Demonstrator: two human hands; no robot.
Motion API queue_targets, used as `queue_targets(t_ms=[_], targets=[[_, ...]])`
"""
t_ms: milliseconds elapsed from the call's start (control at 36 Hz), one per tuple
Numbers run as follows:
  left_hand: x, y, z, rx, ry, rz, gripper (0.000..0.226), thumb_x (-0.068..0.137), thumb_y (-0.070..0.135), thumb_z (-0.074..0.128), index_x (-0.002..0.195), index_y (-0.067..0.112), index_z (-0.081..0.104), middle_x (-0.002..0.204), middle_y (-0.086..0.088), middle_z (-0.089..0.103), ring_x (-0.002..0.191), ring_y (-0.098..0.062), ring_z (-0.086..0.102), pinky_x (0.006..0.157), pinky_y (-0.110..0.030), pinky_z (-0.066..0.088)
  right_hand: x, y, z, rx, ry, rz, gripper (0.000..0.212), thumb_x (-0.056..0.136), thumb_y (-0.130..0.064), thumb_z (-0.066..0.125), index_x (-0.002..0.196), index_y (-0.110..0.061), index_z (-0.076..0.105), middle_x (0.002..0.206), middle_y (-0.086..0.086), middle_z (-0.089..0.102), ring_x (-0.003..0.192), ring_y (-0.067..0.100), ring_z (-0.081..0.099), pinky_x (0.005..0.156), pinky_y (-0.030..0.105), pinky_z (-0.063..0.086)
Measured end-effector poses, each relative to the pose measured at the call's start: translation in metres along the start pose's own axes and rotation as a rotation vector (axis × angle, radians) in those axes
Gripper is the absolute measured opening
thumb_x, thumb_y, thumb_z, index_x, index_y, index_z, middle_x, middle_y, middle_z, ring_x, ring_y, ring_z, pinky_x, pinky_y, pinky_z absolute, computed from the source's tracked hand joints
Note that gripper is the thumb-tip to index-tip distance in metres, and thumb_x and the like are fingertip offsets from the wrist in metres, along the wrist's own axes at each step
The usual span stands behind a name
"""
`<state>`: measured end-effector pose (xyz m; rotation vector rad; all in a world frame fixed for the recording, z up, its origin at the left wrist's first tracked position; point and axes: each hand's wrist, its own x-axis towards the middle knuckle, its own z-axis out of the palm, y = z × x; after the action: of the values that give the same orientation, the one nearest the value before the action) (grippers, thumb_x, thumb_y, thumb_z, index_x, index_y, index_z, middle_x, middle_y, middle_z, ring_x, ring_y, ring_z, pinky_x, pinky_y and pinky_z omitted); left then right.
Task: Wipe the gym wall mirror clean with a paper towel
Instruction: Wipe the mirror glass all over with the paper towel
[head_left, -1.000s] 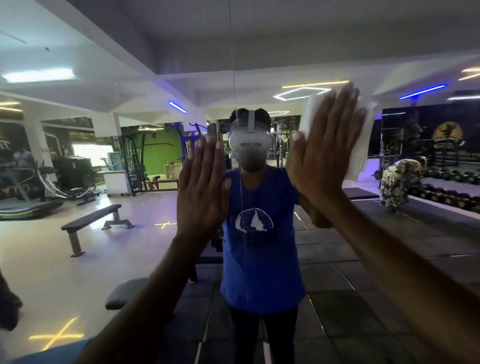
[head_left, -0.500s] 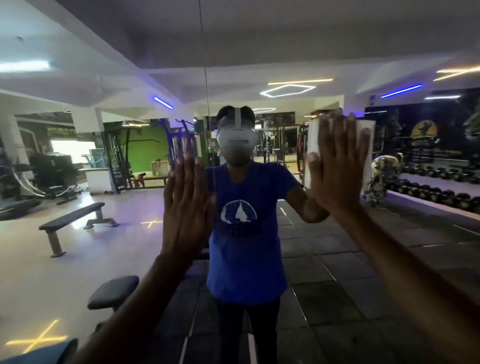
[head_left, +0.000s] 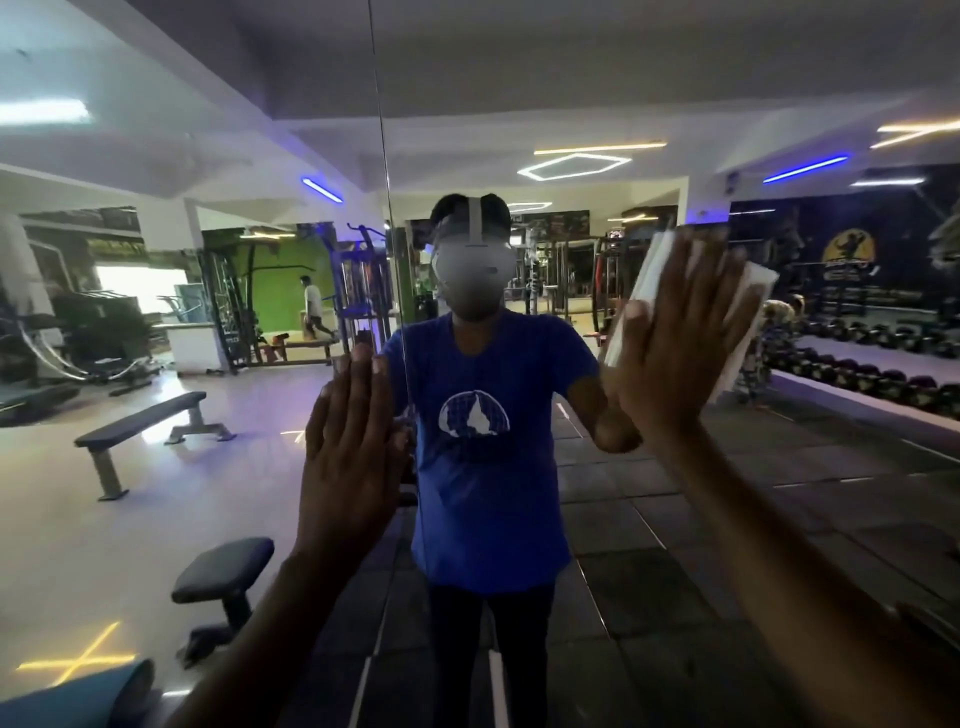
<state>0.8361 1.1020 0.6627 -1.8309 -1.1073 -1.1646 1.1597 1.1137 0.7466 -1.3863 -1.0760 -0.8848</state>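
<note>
Your right hand (head_left: 680, 332) lies flat with straight, spread fingers, pressing a folded white paper towel (head_left: 647, 280) against the mirror (head_left: 649, 519); the towel's edges show past your fingertips above and on both sides of the palm. Your left hand (head_left: 348, 457) is lower and well apart from the right, also flat and released, fingers straight and together, its palm laid against the glass and holding nothing. A vertical seam (head_left: 387, 208) in the mirror runs just above your left fingertips. Between your hands the glass reflects a person in a blue T-shirt (head_left: 483, 457). To the left of your left hand the reflection shows a flat bench (head_left: 140, 423), and below it a padded seat (head_left: 223, 569).
</note>
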Motion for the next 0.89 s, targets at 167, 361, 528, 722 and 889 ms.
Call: queue_targets(t_ms=[167, 361, 528, 722, 889], targets=[[0.000, 0.002, 0.001, -0.011, -0.016, -0.028, 0.065, 0.107, 0.022, 0.041, 0.164, 0.001, 0.018, 0.174, -0.017, 0.008, 0.162, -0.033, 0.010, 0.129, -0.052, 0.017, -0.160, -0.073, 0.009, 0.111, -0.241, -0.430, 0.073, 0.108, -0.051, 0.035, 0.170, -0.016, 0.016, 0.177, 0.013, 0.008, 0.163, 0.038, 0.007, 0.129, 0.065, 0.006], [-0.002, -0.023, -0.023, 0.038, -0.083, 0.049, 0.067, 0.105, 0.022, 0.044, 0.165, 0.004, 0.018, 0.175, -0.014, 0.009, 0.163, -0.028, 0.008, 0.130, -0.042, 0.014, -0.090, -0.074, 0.006, 0.043, -0.265, -0.801, 0.075, 0.107, -0.046, 0.041, 0.170, -0.020, 0.012, 0.178, 0.011, 0.001, 0.164, 0.033, -0.001, 0.129, 0.061, -0.002], [-0.008, -0.045, -0.040, 0.102, -0.085, -0.197, 0.082, 0.107, 0.063, 0.014, 0.166, 0.009, -0.004, 0.174, -0.014, -0.007, 0.162, -0.026, -0.006, 0.129, -0.035, -0.006, -0.023, -0.153, 0.004, 0.133, -0.135, -0.421, 0.072, 0.109, -0.050, 0.028, 0.170, -0.013, 0.013, 0.176, 0.015, 0.002, 0.163, 0.038, 0.003, 0.129, 0.063, -0.003], [-0.017, -0.067, -0.058, -0.058, -0.050, -0.127, 0.072, 0.100, 0.031, 0.038, 0.165, 0.007, 0.019, 0.173, -0.016, 0.017, 0.161, -0.024, 0.012, 0.123, -0.041, 0.022, -0.099, -0.179, 0.013, 0.173, -0.249, -0.822, 0.078, 0.107, -0.044, 0.042, 0.169, -0.011, 0.009, 0.177, 0.013, -0.003, 0.164, 0.038, -0.004, 0.129, 0.064, -0.002], [-0.020, -0.109, -0.079, 0.000, 0.028, -0.170, 0.074, 0.099, 0.029, 0.041, 0.164, 0.003, 0.017, 0.171, -0.023, 0.019, 0.160, -0.033, 0.017, 0.121, -0.054, 0.029, -0.010, -0.178, 0.012, 0.068, -0.215, -1.179, 0.069, 0.109, -0.045, 0.034, 0.170, -0.022, 0.011, 0.177, 0.007, 0.005, 0.164, 0.031, 0.002, 0.129, 0.065, 0.002]])
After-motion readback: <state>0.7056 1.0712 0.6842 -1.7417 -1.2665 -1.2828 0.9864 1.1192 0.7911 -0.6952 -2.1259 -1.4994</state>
